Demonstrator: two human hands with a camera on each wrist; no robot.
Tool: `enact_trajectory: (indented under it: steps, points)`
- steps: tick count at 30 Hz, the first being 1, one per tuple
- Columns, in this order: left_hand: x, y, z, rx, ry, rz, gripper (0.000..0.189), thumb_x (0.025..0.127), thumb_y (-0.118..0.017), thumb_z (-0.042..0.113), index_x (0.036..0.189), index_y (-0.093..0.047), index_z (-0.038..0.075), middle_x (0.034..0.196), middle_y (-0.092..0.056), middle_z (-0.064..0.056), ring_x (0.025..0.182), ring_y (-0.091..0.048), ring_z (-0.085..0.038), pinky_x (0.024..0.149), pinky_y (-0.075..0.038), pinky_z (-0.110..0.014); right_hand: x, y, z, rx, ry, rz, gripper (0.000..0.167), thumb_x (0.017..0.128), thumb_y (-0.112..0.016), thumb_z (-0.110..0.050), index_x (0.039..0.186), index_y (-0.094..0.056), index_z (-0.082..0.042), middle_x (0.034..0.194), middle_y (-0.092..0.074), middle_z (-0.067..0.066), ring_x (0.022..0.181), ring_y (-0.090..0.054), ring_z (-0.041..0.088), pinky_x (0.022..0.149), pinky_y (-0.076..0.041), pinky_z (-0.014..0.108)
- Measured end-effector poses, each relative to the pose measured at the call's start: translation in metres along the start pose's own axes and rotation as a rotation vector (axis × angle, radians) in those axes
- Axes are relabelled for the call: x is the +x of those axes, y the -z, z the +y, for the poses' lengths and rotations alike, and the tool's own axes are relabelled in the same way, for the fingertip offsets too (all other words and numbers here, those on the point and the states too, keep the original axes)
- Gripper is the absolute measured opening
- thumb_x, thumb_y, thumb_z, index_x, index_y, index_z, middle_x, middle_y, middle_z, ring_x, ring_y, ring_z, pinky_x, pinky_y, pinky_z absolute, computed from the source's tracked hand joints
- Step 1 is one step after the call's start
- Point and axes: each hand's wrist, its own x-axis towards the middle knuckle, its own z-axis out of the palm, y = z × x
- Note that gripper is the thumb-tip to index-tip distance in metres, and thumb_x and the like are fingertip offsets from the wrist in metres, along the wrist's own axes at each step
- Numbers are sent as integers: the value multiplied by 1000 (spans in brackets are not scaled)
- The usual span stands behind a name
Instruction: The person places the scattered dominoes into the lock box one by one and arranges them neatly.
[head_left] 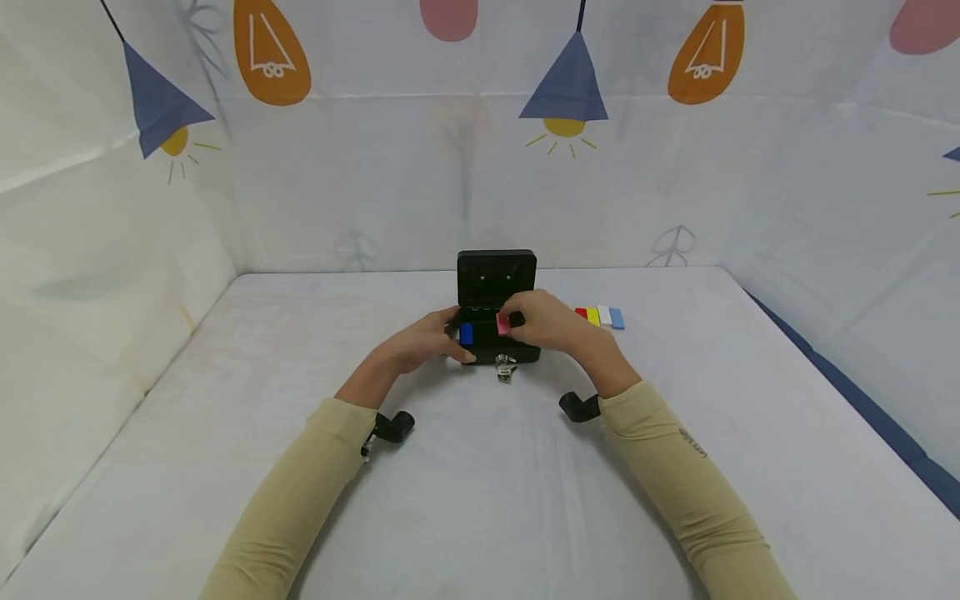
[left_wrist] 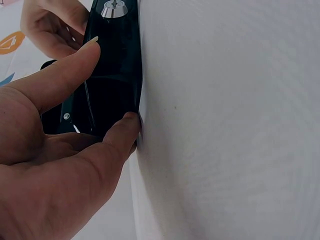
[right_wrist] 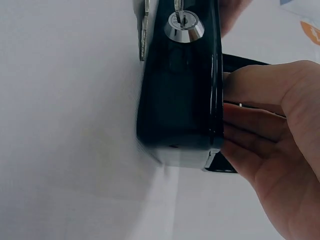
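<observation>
My right hand (head_left: 547, 320) pinches a pink block (head_left: 502, 325), its lower end hard to make out, at an open black box (head_left: 487, 355). My left hand (head_left: 420, 342) grips the box's left end, beside a blue block (head_left: 467, 334). Keys (head_left: 505, 368) hang between my hands. Right of my right hand, which partly hides the red one, sit red, yellow, white and light-blue blocks (head_left: 593, 317). My right sleeve's lettering (head_left: 692, 442) is unreadable.

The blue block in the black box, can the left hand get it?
Probably yes: the left hand is at the black box, close beside the blue block, and the raised lid leaves the way free.
</observation>
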Motion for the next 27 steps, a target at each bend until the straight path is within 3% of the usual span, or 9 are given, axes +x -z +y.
enact_trajectory:
  steps: [6,19,27]
  points:
    - [2,1,-1,-1,-4,-5,101,82,-75,3,161,-14,15,166,-22,-7,152,-21,-25,125,-17,-53,1,-5,-2,5,41,-2,29,93,-68,-15,120,-70,-7,123,-68,9,110,-60,27,104,-51,44]
    - [1,1,1,42,20,7,103,82,-76,7,161,-10,15,168,-16,-7,156,-12,-25,125,-15,-54,8,-14,-4,49,61,-47,26,93,-66,-13,118,-70,-8,120,-70,8,104,-59,24,99,-54,40]
    - [1,1,0,38,18,4,101,82,-75,6,161,-12,15,167,-18,-7,153,-18,-25,124,-19,-53,13,-18,-5,35,63,-42,22,94,-66,-14,115,-71,-8,115,-71,7,99,-59,23,96,-55,37]
